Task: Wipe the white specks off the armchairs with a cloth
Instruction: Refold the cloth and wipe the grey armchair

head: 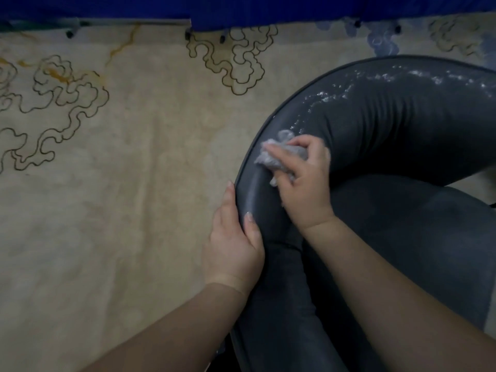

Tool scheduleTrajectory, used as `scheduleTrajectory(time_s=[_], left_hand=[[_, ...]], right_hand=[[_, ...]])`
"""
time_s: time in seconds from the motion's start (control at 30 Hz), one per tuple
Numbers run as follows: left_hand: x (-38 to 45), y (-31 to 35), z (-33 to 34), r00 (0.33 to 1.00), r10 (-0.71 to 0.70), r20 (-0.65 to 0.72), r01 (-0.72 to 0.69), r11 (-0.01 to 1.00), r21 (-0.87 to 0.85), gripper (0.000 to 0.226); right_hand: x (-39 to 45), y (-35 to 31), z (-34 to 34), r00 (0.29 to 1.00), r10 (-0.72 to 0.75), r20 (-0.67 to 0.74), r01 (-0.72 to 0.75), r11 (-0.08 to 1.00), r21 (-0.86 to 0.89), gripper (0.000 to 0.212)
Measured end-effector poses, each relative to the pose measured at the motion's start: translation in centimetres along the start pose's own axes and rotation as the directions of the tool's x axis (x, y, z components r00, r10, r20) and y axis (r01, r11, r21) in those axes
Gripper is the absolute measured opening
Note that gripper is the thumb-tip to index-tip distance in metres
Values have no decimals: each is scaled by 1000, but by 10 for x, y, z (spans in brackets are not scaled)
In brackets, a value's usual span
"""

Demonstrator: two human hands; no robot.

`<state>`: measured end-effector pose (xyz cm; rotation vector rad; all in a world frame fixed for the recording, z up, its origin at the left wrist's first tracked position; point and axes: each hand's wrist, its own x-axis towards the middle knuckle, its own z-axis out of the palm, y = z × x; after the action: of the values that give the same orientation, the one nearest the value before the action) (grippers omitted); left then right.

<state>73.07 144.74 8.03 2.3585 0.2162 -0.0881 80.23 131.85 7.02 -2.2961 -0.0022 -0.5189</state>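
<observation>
Grey cloth (279,159) bunched in right hand (303,178), left hand (236,237) gripping armchair (402,124) rim w/ thumb over it: sweep twd 1 o'clock thru white specks (330,96), steady pressure.

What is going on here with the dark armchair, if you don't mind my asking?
A person is wiping white specks off a dark armchair. The right hand presses a crumpled grey cloth onto the curved backrest, while the left hand grips the chair's outer edge. Specks remain along the top of the backrest beyond the cloth. A patterned beige carpet lies underneath.
</observation>
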Motion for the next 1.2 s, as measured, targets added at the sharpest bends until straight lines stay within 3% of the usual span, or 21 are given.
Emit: scheduleTrajectory(time_s=[0.07, 0.13, 0.27, 0.33, 0.43, 0.5, 0.6, 0.77, 0.97, 1.03, 1.13, 1.2], left_hand=[[0, 0, 0, 1000, -1, -3, 1, 1000, -3, 64], [0, 0, 1, 1000, -6, -6, 6, 1000, 1, 64], [0, 4, -1, 1000, 5, -8, -5, 1000, -2, 64], [1, 5, -1, 1000, 4, -13, -4, 1000, 13, 61], [0, 5, -2, 1000, -6, -5, 6, 1000, 22, 56], [0, 6, -3, 1000, -8, -1, 9, 1000, 26, 57], [1, 7, -4, 1000, -11, 8, 11, 1000, 29, 58], [0, 7, -3, 1000, -4, 12, 4, 1000, 15, 57], [1, 8, -4, 1000, -24, 16, 23, 999, 31, 58], [0, 9, -4, 1000, -18, 14, 18, 999, 31, 58], [0, 8, -4, 1000, -18, 4, 18, 999, 36, 58], [0, 8, -5, 1000, -18, 2, 18, 999, 36, 57]], right_hand=[[5, 6, -4, 982, 153, -109, -150, 988, 37, 38], [7, 0, -3, 972, 184, -145, -175, 982, 77, 32], [27, -10, 6, 995, -101, -10, 101, 994, -47, 27], [44, 7, 2, 999, -10, -31, 7, 994, -110, 27], [51, 20, -3, 963, 232, -139, -234, 972, 1, 28], [44, 12, 2, 985, 143, -98, -145, 989, -11, 25], [50, 6, 3, 993, -89, 82, 95, 993, -74, 28], [95, 15, -3, 997, 58, 55, -46, 979, -199, 22], [57, 5, -11, 958, -188, 217, 212, 973, -96, 25], [86, 14, -11, 975, -105, 195, 140, 975, -174, 25], [108, 18, -4, 988, 134, 73, -117, 973, -201, 23], [86, 8, 0, 990, 113, 81, -97, 979, -182, 22]])
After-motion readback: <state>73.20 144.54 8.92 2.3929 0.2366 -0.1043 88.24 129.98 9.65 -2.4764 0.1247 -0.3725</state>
